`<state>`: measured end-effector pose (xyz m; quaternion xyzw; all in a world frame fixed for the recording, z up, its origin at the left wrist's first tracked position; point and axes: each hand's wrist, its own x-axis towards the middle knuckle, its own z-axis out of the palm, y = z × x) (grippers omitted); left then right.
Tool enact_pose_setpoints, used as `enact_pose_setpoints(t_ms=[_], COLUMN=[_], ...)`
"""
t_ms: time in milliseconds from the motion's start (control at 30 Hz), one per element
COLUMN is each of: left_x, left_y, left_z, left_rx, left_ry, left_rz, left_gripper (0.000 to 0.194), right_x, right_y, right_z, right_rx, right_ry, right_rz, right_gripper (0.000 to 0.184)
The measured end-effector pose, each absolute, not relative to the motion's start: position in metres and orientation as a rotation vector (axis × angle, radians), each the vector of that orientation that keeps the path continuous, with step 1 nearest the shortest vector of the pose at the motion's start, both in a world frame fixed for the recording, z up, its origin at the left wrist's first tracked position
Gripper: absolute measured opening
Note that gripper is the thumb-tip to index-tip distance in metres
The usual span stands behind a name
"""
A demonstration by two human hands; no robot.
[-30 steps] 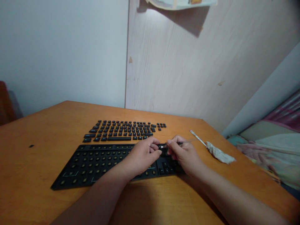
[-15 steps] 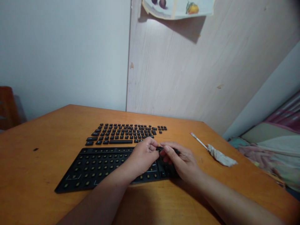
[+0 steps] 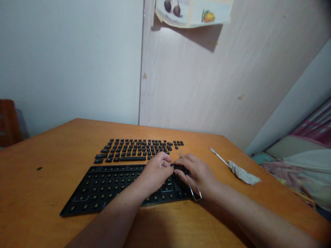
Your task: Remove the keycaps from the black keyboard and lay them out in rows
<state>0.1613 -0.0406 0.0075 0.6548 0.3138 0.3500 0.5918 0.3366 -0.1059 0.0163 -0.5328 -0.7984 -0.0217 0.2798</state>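
Keeping the right hand (image 3: pixel 196 169) and left hand (image 3: pixel 159 169) close together over the right part of a black keyboard (image 3: pixel 121 184), lying flat on an orange-brown counter (image 3: pixel 57 151). Gripping a wire tool (image 3: pixel 183 169) by its dark middle on the right side, thumb and fingers closed around it. Dangling a bent metal loop (image 3: pixel 198 199) out below the palm, over the keyboard's near edge, plus poking some thin wire up above the knuckles. Curling the left fingers mostly closed, thumb tip close to the index finger, just beside the tool. Not managing to tell about anything pinched there, honestly, way too small and dark.

Showing bare yellowish stems all over the big left section of the board. Sitting just behind it in tidy rows: loads of loose black keycaps (image 3: pixel 129 154), with the long space bar (image 3: pixel 133 158) in the nearest row and a small cluster off to the right.

Also spotting a thin white stick (image 3: pixel 219 156) reaching into a crumpled pale cloth (image 3: pixel 243 173) on the right, a small dark bit (image 3: pixel 39 168) well off to the left, and a fruit picture (image 3: pixel 198 17) up on the wall.
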Motion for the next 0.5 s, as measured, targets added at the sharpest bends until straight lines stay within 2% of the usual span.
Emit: enact_pose_setpoints(t_ms=[233,500], left_x=[0.16,0.155], left_y=[-0.039,-0.035], left_z=[0.007,0.014], left_rx=[1.515,1.507], left_ry=[0.768,0.914], left_rz=[0.851,0.94], left_gripper=[0.029,0.029], right_x=[0.344,0.412], right_y=[-0.096,-0.036], right_z=[0.014,-0.007], right_rx=[-1.442,-1.664], right_ry=[-2.144,-1.939], right_rz=[-0.091,-0.196], right_gripper=[0.02,0.027])
